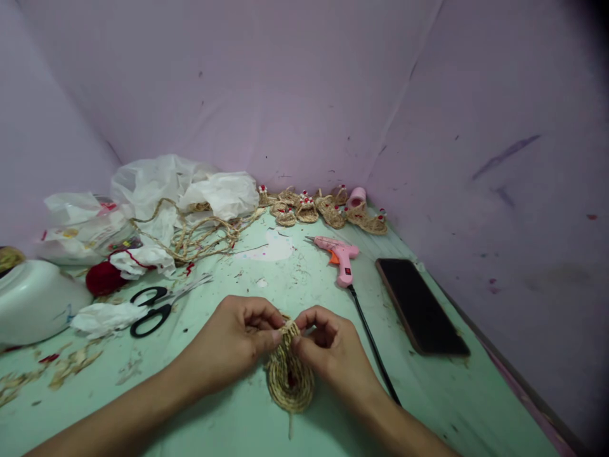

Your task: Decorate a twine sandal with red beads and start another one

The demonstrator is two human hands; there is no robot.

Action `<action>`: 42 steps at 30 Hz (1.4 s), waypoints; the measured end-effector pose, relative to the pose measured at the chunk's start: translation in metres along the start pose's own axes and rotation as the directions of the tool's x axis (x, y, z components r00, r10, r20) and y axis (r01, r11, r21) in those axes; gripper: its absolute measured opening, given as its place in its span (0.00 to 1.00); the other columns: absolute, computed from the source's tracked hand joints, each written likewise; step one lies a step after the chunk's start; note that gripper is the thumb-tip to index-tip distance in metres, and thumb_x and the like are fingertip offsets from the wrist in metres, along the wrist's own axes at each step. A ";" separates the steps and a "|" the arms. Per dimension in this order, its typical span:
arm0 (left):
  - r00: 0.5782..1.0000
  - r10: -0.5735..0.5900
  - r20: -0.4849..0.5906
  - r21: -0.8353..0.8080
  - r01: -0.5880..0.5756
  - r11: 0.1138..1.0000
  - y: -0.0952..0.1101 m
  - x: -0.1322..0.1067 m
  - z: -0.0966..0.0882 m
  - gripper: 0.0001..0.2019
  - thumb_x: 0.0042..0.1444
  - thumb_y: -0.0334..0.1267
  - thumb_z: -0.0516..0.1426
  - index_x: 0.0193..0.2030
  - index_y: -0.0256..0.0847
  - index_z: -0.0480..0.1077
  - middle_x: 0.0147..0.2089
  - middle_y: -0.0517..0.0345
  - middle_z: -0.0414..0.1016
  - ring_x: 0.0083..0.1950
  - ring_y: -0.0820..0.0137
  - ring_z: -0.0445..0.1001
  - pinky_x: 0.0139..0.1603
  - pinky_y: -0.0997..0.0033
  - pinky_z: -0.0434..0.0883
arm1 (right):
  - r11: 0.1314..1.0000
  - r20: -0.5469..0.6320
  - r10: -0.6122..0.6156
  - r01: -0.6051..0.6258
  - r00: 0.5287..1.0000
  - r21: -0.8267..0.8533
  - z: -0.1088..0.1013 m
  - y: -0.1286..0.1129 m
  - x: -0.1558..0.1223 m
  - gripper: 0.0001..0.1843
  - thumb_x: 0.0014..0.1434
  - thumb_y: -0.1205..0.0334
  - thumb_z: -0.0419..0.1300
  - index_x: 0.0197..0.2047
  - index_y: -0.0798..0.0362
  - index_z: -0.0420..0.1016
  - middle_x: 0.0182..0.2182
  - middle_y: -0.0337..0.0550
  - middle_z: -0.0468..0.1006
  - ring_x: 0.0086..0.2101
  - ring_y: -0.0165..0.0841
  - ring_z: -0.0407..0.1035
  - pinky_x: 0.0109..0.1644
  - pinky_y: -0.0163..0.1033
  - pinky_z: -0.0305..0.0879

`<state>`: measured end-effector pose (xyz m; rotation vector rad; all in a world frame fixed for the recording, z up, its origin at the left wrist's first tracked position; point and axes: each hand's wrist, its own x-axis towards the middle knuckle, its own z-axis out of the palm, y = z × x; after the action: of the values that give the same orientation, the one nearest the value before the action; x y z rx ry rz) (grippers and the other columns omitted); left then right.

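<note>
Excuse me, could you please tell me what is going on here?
A person's left hand and right hand are pinching the narrow far end of a looped rope piece. The glue gun lies untouched beyond the hands, with the scissors to the left and the phone to the right. Small beaded rope items sit at the back, by the wall.

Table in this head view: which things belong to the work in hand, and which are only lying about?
In the work:
coiled rope piece, pinched by left hand and right hand
probably loose rope, pink glue gun, scissors

Apparently just lying about:
phone
plastic bags
fibre scraps
</note>
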<state>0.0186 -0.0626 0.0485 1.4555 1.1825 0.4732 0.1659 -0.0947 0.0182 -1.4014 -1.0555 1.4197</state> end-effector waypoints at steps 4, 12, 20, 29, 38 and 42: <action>0.995 -0.039 -0.093 -0.004 0.039 0.999 -0.001 0.000 0.001 0.09 0.40 0.37 0.58 0.28 0.36 0.67 0.17 0.66 0.65 0.19 0.79 0.57 0.20 0.78 0.54 | 1.000 0.012 -0.028 0.028 1.000 -0.004 0.000 -0.001 -0.001 0.05 0.39 0.65 0.59 0.23 0.55 0.67 0.13 0.30 0.63 0.16 0.23 0.54 0.20 0.30 0.49; 0.996 -0.078 -0.032 0.024 0.079 0.997 0.005 -0.001 0.000 0.11 0.40 0.39 0.58 0.31 0.35 0.69 0.14 0.71 0.56 0.17 0.79 0.52 0.19 0.77 0.49 | 0.992 0.052 -0.121 0.122 0.991 -0.020 -0.002 -0.007 -0.006 0.06 0.40 0.62 0.60 0.22 0.55 0.70 0.17 0.36 0.68 0.20 0.26 0.60 0.23 0.33 0.55; 0.998 -0.055 0.021 0.014 0.055 0.998 0.010 -0.008 0.001 0.08 0.40 0.37 0.58 0.28 0.36 0.69 0.15 0.70 0.57 0.18 0.79 0.51 0.20 0.77 0.47 | 0.988 0.032 -0.089 0.092 0.996 -0.124 -0.005 -0.015 -0.007 0.04 0.38 0.67 0.58 0.23 0.56 0.73 0.18 0.37 0.70 0.20 0.27 0.60 0.23 0.32 0.56; 0.996 -0.090 0.022 0.021 0.089 0.996 0.018 -0.015 0.004 0.07 0.39 0.34 0.57 0.28 0.36 0.68 0.14 0.69 0.63 0.15 0.80 0.54 0.17 0.79 0.51 | 0.999 0.045 -0.043 0.044 0.998 -0.007 -0.005 -0.021 -0.011 0.01 0.38 0.69 0.56 0.18 0.56 0.68 0.13 0.32 0.63 0.17 0.22 0.54 0.20 0.30 0.50; 0.984 -0.165 0.064 0.061 0.161 0.985 0.014 -0.013 0.007 0.07 0.37 0.33 0.57 0.27 0.37 0.66 0.12 0.69 0.64 0.12 0.80 0.55 0.13 0.81 0.53 | 0.949 0.150 -0.073 0.115 0.986 -0.294 -0.006 -0.014 -0.013 0.04 0.37 0.70 0.56 0.20 0.54 0.63 0.15 0.31 0.62 0.17 0.22 0.53 0.18 0.29 0.47; 0.984 -0.173 0.038 0.081 0.169 0.982 0.019 -0.016 0.003 0.05 0.36 0.33 0.57 0.25 0.36 0.68 0.13 0.67 0.66 0.13 0.79 0.56 0.14 0.79 0.55 | 0.894 0.150 -0.216 0.257 0.965 -0.367 -0.006 -0.017 -0.021 0.01 0.41 0.69 0.55 0.22 0.55 0.66 0.18 0.35 0.66 0.20 0.25 0.59 0.22 0.30 0.56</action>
<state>0.0219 -0.0749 0.0697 1.4081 1.2896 0.2778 0.1720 -0.1103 0.0407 -1.4167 -1.5845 1.1566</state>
